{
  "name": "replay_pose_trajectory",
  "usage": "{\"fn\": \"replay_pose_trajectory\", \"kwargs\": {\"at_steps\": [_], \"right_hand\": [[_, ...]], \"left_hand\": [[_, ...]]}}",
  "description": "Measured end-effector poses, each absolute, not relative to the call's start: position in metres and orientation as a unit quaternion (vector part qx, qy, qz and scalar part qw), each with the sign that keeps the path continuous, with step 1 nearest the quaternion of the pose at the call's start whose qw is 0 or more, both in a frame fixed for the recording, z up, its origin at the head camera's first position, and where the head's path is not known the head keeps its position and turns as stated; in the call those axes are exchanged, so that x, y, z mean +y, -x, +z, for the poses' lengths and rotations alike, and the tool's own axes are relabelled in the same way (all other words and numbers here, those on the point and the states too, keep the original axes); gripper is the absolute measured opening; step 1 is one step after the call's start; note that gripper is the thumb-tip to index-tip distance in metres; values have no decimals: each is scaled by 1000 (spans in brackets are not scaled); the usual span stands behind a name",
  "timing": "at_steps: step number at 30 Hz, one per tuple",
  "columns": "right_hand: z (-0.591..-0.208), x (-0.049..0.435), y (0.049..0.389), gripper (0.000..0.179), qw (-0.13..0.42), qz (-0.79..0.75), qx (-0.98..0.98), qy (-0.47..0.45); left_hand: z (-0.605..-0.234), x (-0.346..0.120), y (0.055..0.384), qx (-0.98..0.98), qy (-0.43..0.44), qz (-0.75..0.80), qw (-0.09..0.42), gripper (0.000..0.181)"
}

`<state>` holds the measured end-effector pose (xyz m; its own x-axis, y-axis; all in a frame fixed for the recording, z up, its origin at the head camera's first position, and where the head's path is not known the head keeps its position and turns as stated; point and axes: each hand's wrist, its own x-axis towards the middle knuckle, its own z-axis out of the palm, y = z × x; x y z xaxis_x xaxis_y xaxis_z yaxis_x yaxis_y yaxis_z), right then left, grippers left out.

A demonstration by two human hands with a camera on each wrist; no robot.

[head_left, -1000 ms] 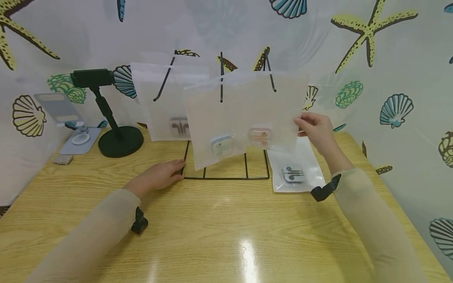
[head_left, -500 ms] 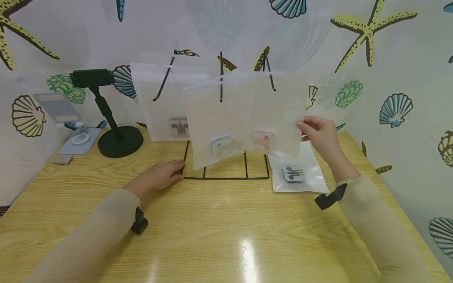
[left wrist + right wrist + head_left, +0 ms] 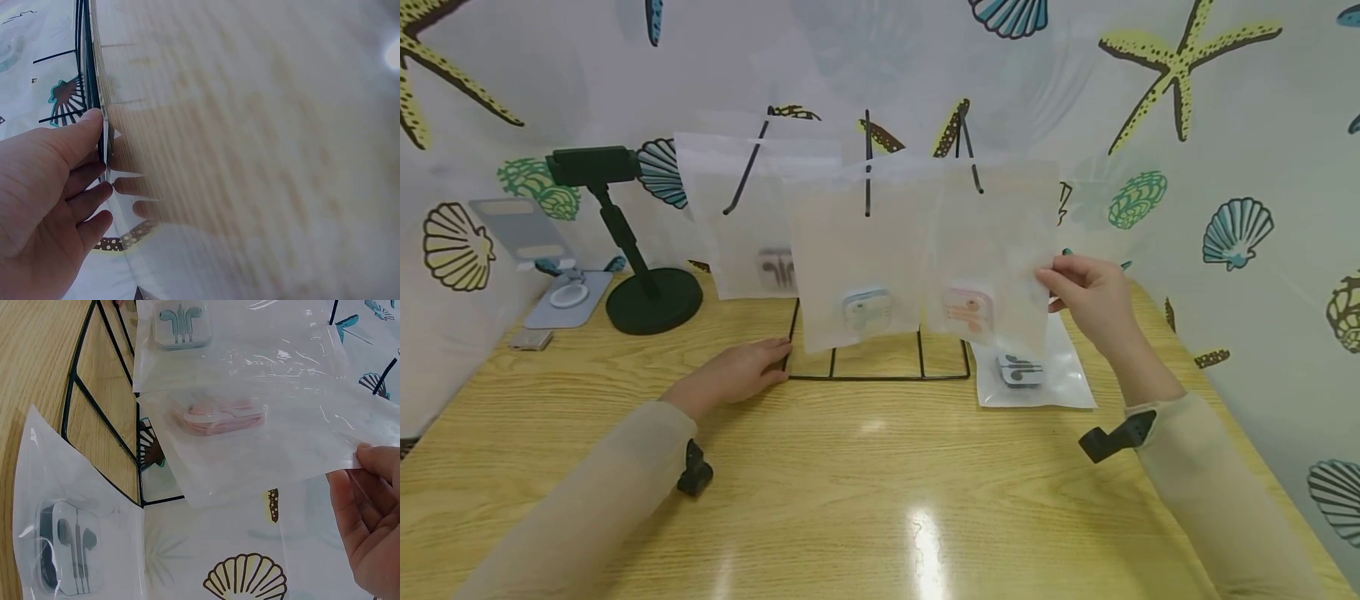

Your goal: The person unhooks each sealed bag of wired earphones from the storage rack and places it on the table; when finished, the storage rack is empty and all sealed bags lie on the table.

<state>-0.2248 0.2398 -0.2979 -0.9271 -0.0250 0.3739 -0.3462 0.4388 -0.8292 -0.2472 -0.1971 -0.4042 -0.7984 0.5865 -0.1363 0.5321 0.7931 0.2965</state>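
My right hand [image 3: 1093, 296] pinches the right edge of a translucent bag [image 3: 992, 233] holding pink earphones [image 3: 219, 419] in a case. The bag overlaps the right hook [image 3: 972, 158] of a black wire rack [image 3: 880, 378]. On the middle hook hangs another bag [image 3: 857, 242], with earphones in a blue-edged case [image 3: 181, 324]. A third bag [image 3: 730, 217], with dark earphones [image 3: 777, 268], hangs at the left hook. My left hand [image 3: 737, 377] rests on the table, its fingertips touching the rack's left base rail; the left wrist view shows its thumb and fingers lined up along the wire.
One more bag [image 3: 1067, 375], with grey earphones [image 3: 1021, 368], lies flat on the table [image 3: 850, 500] at the rack's right. A black stand [image 3: 655, 300], a grey phone holder [image 3: 568, 296] and a small flat item [image 3: 531, 339] stand back left. Shell-patterned sheeting [image 3: 880, 50] backs the table.
My right hand has moved slightly right and down with the bag's edge, spreading the bag flatter and away from the middle one. My left hand has stayed put.
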Motion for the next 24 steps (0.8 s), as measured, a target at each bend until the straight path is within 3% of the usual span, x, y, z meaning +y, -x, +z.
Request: {"fn": "replay_pose_trajectory", "kwargs": {"at_steps": [24], "right_hand": [[-289,248,185,25,161,484,-850,-130]], "left_hand": [[-401,-196,245,943,-286,123,120,54]]}}
